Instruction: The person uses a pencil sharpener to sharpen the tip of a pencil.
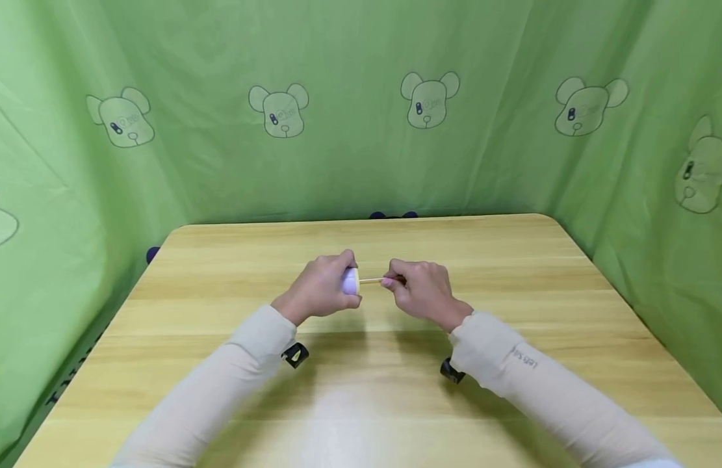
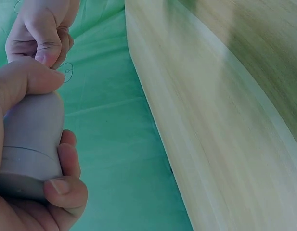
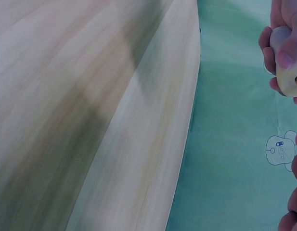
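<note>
My left hand (image 1: 321,286) grips a small rounded white device (image 1: 350,281) above the table, its fingers wrapped round the body. In the left wrist view the device's smooth body (image 2: 33,127) has a seam line and a darker base. The end toward my right hand is cream, with a dark round hole visible in the right wrist view. A thin pale stick (image 1: 370,281) runs from that end to my right hand (image 1: 422,288), which pinches it between thumb and curled fingers. The stick's inner tip is hidden in the device, its other end in my right hand.
A light wood-grain table (image 1: 361,416) with rounded far corners lies beneath both hands. Green curtains (image 1: 349,169) printed with bear heads stand close behind it and along both sides. Black wrist mounts (image 1: 296,355) hang below the light sleeves.
</note>
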The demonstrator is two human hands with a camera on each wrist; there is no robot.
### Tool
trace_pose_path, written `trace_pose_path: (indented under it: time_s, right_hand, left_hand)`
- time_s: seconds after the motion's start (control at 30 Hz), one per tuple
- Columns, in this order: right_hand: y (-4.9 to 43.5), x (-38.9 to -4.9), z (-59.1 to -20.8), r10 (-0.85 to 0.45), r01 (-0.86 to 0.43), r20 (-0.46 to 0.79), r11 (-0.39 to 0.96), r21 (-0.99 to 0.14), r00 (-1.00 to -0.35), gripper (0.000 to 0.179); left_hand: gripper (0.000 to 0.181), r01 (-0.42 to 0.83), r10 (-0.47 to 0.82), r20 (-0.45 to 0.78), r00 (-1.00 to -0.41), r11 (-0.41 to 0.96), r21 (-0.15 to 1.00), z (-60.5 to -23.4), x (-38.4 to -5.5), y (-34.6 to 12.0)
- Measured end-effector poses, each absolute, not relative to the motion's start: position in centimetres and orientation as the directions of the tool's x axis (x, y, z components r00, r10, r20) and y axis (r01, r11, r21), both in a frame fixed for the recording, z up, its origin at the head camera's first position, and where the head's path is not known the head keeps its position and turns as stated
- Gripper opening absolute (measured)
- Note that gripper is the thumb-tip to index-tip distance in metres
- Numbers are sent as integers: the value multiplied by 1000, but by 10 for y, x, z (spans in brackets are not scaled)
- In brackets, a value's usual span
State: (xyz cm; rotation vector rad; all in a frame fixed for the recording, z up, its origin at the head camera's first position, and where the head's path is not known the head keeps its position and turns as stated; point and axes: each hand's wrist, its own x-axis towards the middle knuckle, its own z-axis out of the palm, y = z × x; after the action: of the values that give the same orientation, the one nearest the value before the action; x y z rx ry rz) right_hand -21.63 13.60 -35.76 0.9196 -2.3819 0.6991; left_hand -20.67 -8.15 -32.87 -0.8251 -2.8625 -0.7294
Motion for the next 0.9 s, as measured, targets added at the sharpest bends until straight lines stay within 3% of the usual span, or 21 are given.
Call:
trace_pose_path:
  time_s: [0.33,0.8,0.9]
  right_hand:
    - [137,-216,-352,-450,-606,413,662,-440,-792,28]
    - [136,-219,-344,-454,-443,146,665,-601,-879,31]
    - [136,-221,-342,-462,-374,63,622,-688,-884,31]
  left_hand:
    - [43,545,492,235,-839,753,369,-334,-206,-80]
    - [43,556,509,222,-831,756,347,-339,-204,-80]
    - [43,564,516,228,-826,754,337,-339,-204,-80]
